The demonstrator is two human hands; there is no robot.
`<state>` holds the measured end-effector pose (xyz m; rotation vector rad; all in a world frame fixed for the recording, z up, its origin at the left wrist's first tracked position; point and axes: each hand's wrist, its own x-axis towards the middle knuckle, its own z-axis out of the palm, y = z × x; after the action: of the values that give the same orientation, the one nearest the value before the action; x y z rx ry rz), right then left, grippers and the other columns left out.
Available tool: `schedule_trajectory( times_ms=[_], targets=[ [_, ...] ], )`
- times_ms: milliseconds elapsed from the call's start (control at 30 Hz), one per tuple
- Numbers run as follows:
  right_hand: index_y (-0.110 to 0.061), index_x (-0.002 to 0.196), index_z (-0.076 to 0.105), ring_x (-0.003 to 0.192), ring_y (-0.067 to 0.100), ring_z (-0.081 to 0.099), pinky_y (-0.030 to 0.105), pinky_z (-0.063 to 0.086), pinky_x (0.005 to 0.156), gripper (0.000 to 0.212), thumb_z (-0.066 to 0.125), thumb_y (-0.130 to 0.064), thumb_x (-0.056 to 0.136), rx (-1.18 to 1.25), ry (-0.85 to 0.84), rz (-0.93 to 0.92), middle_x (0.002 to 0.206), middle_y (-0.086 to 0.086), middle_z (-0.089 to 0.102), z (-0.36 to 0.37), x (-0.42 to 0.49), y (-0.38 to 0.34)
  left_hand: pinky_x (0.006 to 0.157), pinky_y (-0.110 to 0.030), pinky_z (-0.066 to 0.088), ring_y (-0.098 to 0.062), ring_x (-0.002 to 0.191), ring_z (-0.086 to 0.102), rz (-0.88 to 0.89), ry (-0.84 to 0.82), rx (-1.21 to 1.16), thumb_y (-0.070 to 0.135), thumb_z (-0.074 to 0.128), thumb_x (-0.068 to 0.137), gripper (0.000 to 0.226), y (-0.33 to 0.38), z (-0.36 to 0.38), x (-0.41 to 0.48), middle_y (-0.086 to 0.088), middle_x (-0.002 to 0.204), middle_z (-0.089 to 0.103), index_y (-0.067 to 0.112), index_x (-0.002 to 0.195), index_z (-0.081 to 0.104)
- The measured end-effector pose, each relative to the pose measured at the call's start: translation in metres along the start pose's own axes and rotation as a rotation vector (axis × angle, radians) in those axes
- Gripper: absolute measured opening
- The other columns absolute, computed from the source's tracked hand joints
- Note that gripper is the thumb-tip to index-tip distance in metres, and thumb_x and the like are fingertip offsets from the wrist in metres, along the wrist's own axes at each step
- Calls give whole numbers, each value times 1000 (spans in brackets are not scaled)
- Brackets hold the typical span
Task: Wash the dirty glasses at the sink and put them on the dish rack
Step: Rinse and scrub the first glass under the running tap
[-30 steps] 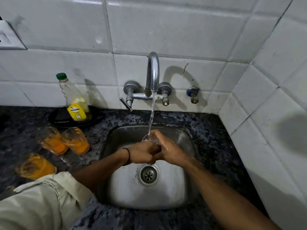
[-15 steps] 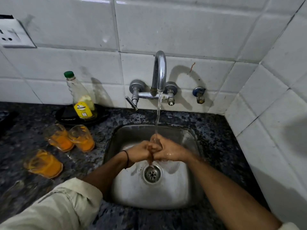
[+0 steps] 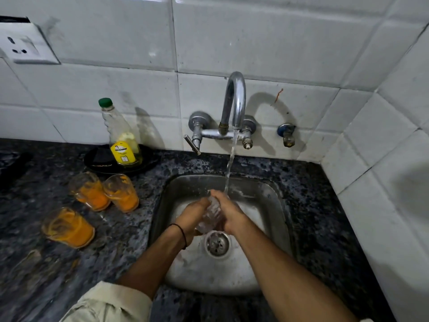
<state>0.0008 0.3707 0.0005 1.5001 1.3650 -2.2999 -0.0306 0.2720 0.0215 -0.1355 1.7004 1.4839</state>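
A clear glass (image 3: 210, 216) is held over the steel sink (image 3: 274, 205), between my left hand (image 3: 193, 213) and my right hand (image 3: 228, 211). Both hands wrap its sides, so most of it is hidden. Water runs from the chrome tap (image 3: 235, 98) and lands by my right hand's fingertips. Three dirty glasses smeared with orange residue stand on the dark counter left of the sink: two side by side (image 3: 89, 191) (image 3: 121, 192) and one nearer me (image 3: 67, 227). No dish rack is in view.
A dish soap bottle (image 3: 121, 140) with a green cap stands on a black plate (image 3: 97, 161) against the tiled wall. The drain (image 3: 217, 244) lies just below my hands. A white tiled wall closes the right side; a wall socket (image 3: 25, 48) is upper left.
The glass has turned from mouth-up under the stream to lying lengthwise between my hands, which shifted slightly toward me. The camera view moved closer and rightward. The counter glasses have not moved.
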Motion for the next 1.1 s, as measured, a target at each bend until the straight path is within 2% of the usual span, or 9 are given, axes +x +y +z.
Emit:
schedule_trajectory(
  times_ms=[100,200,267,367,500,667,867,967,1100],
  targets=[
    [-21,94,70,79,22,73,45,63,70,47,85,-51,61,-311,203,-331,92,5,75,-5,-11,-13,77,-38,57,-22,102,64,68,-226,147,34,49,99,29,-1,-25,4,1,117,67,43,125,57],
    [-21,71,60,63,8,60,25,49,51,35,84,-47,69,-787,301,-590,68,-7,62,-13,-32,-23,84,-38,53,-19,108,64,68,-321,241,26,55,97,31,7,-37,14,5,116,69,43,123,59],
    [-21,57,49,56,10,53,26,32,46,44,84,-44,71,-947,377,-701,59,-9,54,-15,-45,-23,78,-34,52,-20,97,68,107,-243,247,23,54,97,22,22,-37,22,-2,111,72,26,116,65],
    [-21,54,51,62,12,56,23,32,54,42,83,-40,73,-990,443,-818,64,-6,57,-19,-57,-20,62,-32,51,-18,72,64,301,-50,168,23,53,99,12,59,-31,39,-10,98,69,15,101,61],
    [-27,53,46,70,13,57,23,35,62,46,78,-50,76,-1032,481,-921,87,-1,62,-18,-70,-23,72,-48,59,-25,76,69,610,187,384,42,63,89,32,106,-21,58,-9,85,71,10,94,64],
    [-30,47,39,56,8,50,21,31,51,54,81,-47,74,-923,495,-917,62,-12,51,-14,-83,-26,81,-45,48,-45,101,60,734,488,873,22,50,99,30,121,-10,53,-25,109,65,-2,115,57],
    [-21,44,43,38,-1,43,13,28,40,54,85,-42,71,-763,500,-886,37,-16,45,-15,-92,-30,84,-47,49,-43,105,60,844,446,1365,-3,49,94,42,127,-10,44,-22,117,58,-3,136,41],
    [-16,49,49,42,3,40,21,32,43,50,86,-43,70,-567,463,-860,44,-7,48,-19,-90,-30,87,-46,49,-42,104,61,782,398,1341,-3,52,92,32,119,-17,36,-23,113,61,-5,123,51],
    [-4,81,69,57,13,63,23,52,55,43,83,-45,75,-84,252,-623,63,6,69,-25,-94,-27,70,-34,61,-25,70,70,537,98,702,-1,51,93,13,84,-23,20,-19,88,73,-3,92,64]
  ],
)
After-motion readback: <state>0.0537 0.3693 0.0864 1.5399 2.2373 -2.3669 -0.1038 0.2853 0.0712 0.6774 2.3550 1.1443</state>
